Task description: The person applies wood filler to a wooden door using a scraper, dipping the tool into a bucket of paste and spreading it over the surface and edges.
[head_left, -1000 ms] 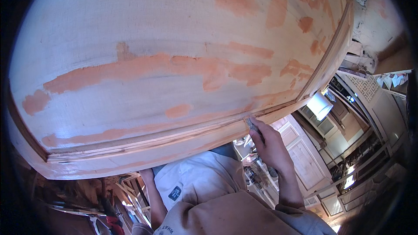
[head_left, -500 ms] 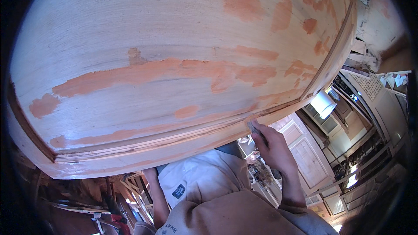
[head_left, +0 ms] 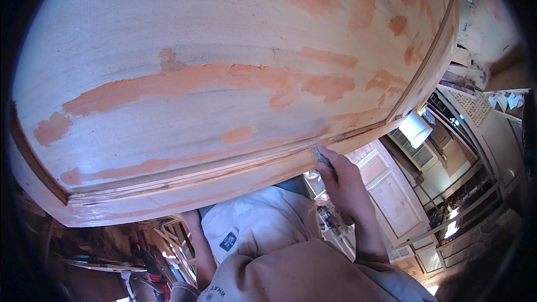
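Observation:
A large pale wooden panel (head_left: pixel 184 17) with a raised wooden border spreads before me. Orange-brown filler (head_left: pixel 196 78) lies on it in long streaks and patches. At the panel's near edge, right of the middle, my right hand (head_left: pixel 342 182) is closed around a small folded greyish piece of sandpaper (head_left: pixel 320 156). The sandpaper touches the border moulding (head_left: pixel 246 163). My left hand (head_left: pixel 193 219) is at the near edge further left, its fingers hidden beneath the panel.
Pale panelled doors (head_left: pixel 391 193) stand at the right, beyond my right arm. A white cylindrical container (head_left: pixel 415 130) is near the panel's right corner. A lattice panel (head_left: pixel 471 106) leans at the far right. Wooden strips and clutter (head_left: pixel 128 263) fill the lower left.
My right hand has slid a little left and up along the border with the sandpaper. The view has shifted slightly. My left hand stays at the near edge.

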{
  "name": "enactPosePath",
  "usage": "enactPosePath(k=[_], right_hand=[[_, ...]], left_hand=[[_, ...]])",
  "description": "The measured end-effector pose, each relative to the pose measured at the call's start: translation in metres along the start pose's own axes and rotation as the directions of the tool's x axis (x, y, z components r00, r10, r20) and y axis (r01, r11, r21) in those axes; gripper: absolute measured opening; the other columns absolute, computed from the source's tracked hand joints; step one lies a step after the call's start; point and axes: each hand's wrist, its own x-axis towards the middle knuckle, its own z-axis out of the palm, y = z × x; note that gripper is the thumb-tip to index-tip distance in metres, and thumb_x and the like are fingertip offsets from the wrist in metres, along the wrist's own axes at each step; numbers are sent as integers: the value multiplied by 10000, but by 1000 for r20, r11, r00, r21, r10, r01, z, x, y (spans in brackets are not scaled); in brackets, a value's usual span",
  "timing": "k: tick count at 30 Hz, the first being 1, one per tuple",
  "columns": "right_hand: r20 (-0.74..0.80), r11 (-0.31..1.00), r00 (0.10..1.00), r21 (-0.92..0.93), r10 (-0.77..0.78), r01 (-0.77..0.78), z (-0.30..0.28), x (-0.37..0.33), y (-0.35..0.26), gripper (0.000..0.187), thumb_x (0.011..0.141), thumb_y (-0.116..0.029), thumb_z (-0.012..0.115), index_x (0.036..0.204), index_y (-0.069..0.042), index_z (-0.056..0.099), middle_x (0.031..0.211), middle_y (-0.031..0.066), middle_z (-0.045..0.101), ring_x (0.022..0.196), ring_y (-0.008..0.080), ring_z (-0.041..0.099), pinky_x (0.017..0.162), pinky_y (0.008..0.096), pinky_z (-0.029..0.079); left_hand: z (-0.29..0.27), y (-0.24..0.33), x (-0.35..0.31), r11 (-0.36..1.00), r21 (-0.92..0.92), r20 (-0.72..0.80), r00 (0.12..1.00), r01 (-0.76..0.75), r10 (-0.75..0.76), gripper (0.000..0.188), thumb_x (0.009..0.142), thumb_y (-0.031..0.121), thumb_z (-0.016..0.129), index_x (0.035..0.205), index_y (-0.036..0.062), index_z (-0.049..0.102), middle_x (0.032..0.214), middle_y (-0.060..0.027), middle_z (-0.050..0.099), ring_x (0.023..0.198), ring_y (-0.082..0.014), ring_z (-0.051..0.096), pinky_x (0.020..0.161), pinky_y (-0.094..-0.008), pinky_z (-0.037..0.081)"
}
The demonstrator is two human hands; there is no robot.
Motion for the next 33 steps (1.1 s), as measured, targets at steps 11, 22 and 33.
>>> enactPosePath(k=[11, 22, 33], right_hand=[[3, 999, 999, -1, -33, 33, 0, 1, -15, 386, 937, -170, 594, 1297, -42, 546, 970, 232, 629, 905, 388, 625, 812, 420, 494], [-8, 999, 1000, -42, 11, -12, 6, -3, -20, 372, 931, -151, 603, 1281, -34, 554, 991, 223, 640, 897, 381, 631, 807, 411, 498], [7, 1000, 1000, -24, 5, -5, 11, -4, -26, 376, 932, -148, 602, 1285, -31, 543, 1059, 241, 645, 985, 397, 634, 855, 410, 505]], left_hand=[[-3, 9, 1, 1000, 2, 9, 1000, 23, -23, 515, 980, 347, 445, 1294, -56, 510, 1316, -305, 517, 1239, -419, 476, 1042, -454, 378], [-4, 7, 3, 998, -38, 7, 999, 44, -44, 465, 955, 296, 483, 1264, -46, 540, 1284, -297, 543, 1212, -414, 500, 1022, -463, 392], [-13, 21, 3, 991, -118, 63, 996, 68, -60, 466, 944, 224, 543, 1285, -89, 490, 1281, -315, 534, 1205, -396, 505, 1035, -424, 379]])
